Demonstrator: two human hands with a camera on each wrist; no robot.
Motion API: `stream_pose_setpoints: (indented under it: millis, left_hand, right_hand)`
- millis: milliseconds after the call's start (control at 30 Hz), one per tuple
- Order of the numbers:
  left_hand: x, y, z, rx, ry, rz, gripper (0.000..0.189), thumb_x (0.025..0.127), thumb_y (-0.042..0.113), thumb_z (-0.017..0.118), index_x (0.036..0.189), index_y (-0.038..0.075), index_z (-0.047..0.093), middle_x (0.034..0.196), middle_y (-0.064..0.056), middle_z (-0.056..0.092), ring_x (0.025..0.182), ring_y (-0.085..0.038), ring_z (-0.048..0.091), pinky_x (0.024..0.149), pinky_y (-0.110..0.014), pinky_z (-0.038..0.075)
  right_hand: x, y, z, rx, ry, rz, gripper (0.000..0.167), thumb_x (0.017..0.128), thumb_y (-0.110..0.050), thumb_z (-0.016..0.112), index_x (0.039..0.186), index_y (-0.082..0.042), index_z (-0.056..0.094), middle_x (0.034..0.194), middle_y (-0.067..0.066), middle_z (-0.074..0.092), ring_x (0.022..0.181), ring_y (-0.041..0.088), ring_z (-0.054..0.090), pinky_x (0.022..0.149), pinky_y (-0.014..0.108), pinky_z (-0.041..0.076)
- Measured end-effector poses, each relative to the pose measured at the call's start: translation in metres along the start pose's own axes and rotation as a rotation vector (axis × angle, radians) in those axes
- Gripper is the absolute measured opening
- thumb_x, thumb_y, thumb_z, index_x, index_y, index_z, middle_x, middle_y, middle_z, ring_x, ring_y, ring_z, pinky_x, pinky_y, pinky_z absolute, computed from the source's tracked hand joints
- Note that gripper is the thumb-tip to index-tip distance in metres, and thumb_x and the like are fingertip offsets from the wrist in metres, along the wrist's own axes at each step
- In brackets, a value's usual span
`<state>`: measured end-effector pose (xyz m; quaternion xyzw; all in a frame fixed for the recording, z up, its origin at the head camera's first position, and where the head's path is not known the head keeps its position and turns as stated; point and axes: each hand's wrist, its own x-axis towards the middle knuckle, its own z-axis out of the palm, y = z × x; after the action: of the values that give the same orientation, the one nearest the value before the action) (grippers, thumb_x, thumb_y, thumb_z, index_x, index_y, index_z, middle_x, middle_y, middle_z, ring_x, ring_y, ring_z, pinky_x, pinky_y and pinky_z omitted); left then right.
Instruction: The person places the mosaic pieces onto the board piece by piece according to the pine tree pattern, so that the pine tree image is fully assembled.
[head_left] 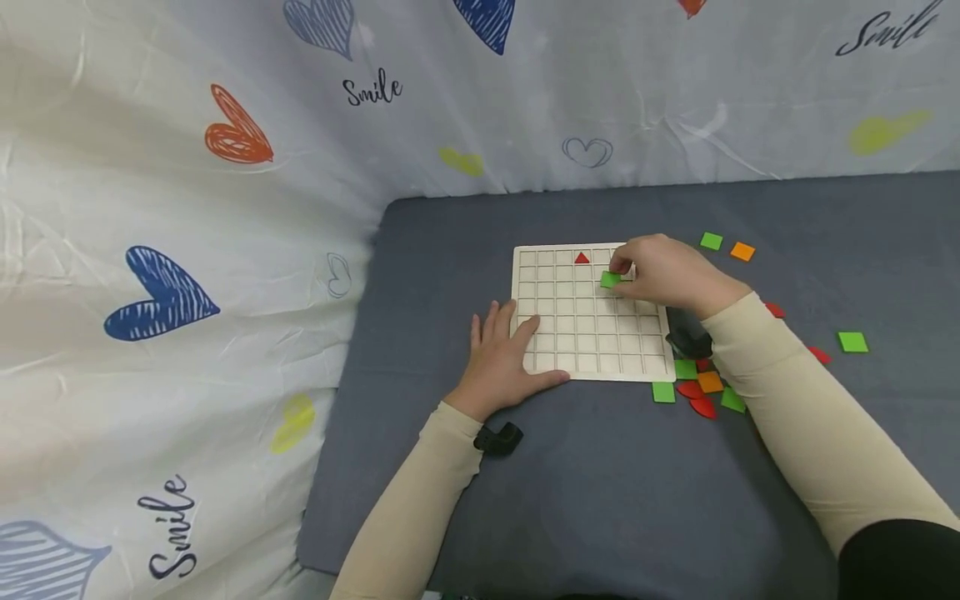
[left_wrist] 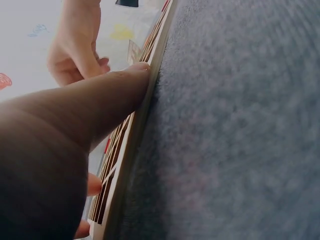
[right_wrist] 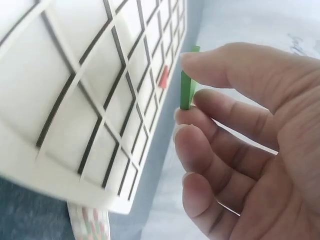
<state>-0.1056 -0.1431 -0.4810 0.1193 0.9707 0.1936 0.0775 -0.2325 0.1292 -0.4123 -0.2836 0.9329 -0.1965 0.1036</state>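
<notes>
A pale wooden grid board [head_left: 555, 325] lies flat on the dark grey table. My right hand [head_left: 667, 271] pinches a green square tile [head_left: 609, 280] between thumb and fingers, over the board's upper right part. In the right wrist view the green tile [right_wrist: 186, 89] stands edge-on at the fingertips, near the grid. One red triangle [head_left: 582, 258] sits in a cell of the top row. My left hand [head_left: 501, 362] rests on the board's lower left corner with fingers spread; its thumb lies along the near edge, as the left wrist view also shows.
Loose green, orange and red pieces lie right of the board, among them a green square [head_left: 852, 342], an orange square [head_left: 742, 251] and a red piece [head_left: 702, 407]. My right forearm partly covers that pile. A heart-printed curtain [head_left: 525, 117] hangs behind and left of the table.
</notes>
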Motion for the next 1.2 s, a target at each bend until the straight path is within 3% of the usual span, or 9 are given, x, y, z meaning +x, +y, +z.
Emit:
stream_pose_setpoints:
  millis: [467,700,933,1200]
  left_hand:
    - [-0.003,0.002,0.003,-0.027,0.000,0.020,0.099,0.084,0.077,0.071,0.161,0.021,0.043,0.173,-0.014,0.015,0.163,-0.038,0.001,0.128,-0.063,-0.002]
    - [-0.001,0.003,0.003,-0.025,0.001,0.018,0.100,0.084,0.077,0.071,0.161,0.022,0.043,0.173,-0.013,0.015,0.163,-0.037,0.001,0.128,-0.061,-0.003]
    - [0.000,0.001,0.001,-0.026,-0.004,0.011,0.100,0.084,0.077,0.071,0.162,0.022,0.043,0.174,-0.012,0.014,0.163,-0.036,0.000,0.128,-0.060,-0.004]
    - [0.001,-0.002,0.000,-0.035,0.006,0.011,0.099,0.084,0.076,0.073,0.161,0.021,0.043,0.174,-0.013,0.015,0.163,-0.036,0.000,0.128,-0.059,-0.004]
  right_hand:
    - [0.027,0.000,0.019,0.026,-0.019,-0.016,0.022,0.091,-0.016,0.078,0.111,-0.006,0.079,0.113,0.013,0.075,0.102,0.031,0.068,0.089,0.051,0.056]
    - [0.031,0.002,0.024,0.027,-0.015,-0.021,0.022,0.094,-0.015,0.074,0.112,-0.004,0.079,0.113,0.014,0.075,0.097,0.029,0.068,0.087,0.050,0.056]
    - [0.036,0.003,0.024,0.041,-0.019,-0.026,0.023,0.095,-0.013,0.077,0.115,-0.003,0.079,0.117,0.016,0.073,0.105,0.033,0.067,0.093,0.052,0.055]
    - [0.041,0.002,0.023,0.064,-0.023,-0.038,0.020,0.094,-0.012,0.079,0.111,-0.002,0.078,0.113,0.016,0.072,0.101,0.033,0.066,0.090,0.051,0.055]
